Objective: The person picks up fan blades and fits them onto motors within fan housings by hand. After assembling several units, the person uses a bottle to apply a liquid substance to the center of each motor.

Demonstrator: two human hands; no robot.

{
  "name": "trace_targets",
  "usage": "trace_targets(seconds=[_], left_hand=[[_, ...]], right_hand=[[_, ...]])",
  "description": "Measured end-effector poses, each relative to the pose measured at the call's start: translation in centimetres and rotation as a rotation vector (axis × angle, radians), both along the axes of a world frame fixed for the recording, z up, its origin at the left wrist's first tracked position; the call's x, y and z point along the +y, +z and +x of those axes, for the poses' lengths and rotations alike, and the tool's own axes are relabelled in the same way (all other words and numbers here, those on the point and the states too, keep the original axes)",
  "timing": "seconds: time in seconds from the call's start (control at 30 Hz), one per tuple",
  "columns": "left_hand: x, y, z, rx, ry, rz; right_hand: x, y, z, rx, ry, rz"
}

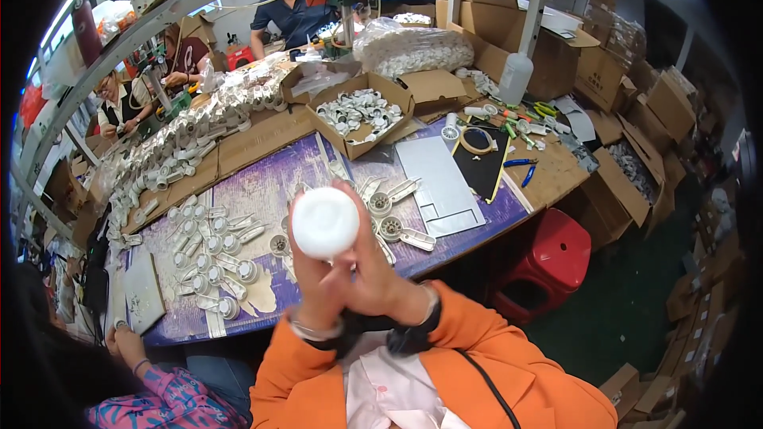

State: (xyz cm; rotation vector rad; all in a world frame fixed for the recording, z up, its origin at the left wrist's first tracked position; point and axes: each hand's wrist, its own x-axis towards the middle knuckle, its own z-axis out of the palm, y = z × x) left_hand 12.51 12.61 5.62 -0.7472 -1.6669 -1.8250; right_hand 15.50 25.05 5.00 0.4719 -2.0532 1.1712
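Both of my hands are raised over the near edge of the table, closed together round a white round part (325,222) with a smooth, slightly blurred face. My left hand (317,292) grips its left and lower side; my right hand (377,274) wraps its right side, fingers reaching up behind it. The palms almost meet below, and whatever lies behind the part is hidden. White pieces with round heads and short handles (226,242) lie in rows to the left. Similar pieces with open, ribbed heads (391,228) lie just beyond and right of my hands.
A cardboard box (362,147) of small white parts stands behind. To the right are a grey panel (439,183), a tape roll (477,140), blue-handled pliers (529,175) and a red stool (548,258). A co-worker's hand (127,345) rests at the lower left.
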Motion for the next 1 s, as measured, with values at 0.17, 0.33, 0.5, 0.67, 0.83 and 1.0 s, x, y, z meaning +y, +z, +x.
trace_targets(seconds=[0.17,0.33,0.5,0.67,0.83,1.0], left_hand=[[-4.2,-1.9,-1.3,-0.248,-0.24,0.177],[-2.6,-3.9,-0.6,-0.159,0.102,0.137],[-3.6,-1.3,-1.6,-0.037,0.045,0.199],[-3.1,-0.3,-1.6,-0.167,0.272,0.38],[-3.1,-2.1,-2.1,0.017,0.207,0.248],[-2.5,-1.1,-1.0,0.197,0.555,-0.202]], right_hand=[[-0.3,2.4,0.3,-0.081,0.401,-0.205],[-3.0,1.2,0.4,0.011,0.058,-0.188],[-0.4,0.1,0.6,-0.004,0.064,-0.06],[-0.3,-9.6,-1.6,0.316,-0.346,0.288],[-1.9,1.7,-0.5,0.104,0.187,0.01],[-0.3,-2.0,-3.7,0.568,0.092,-1.034]])
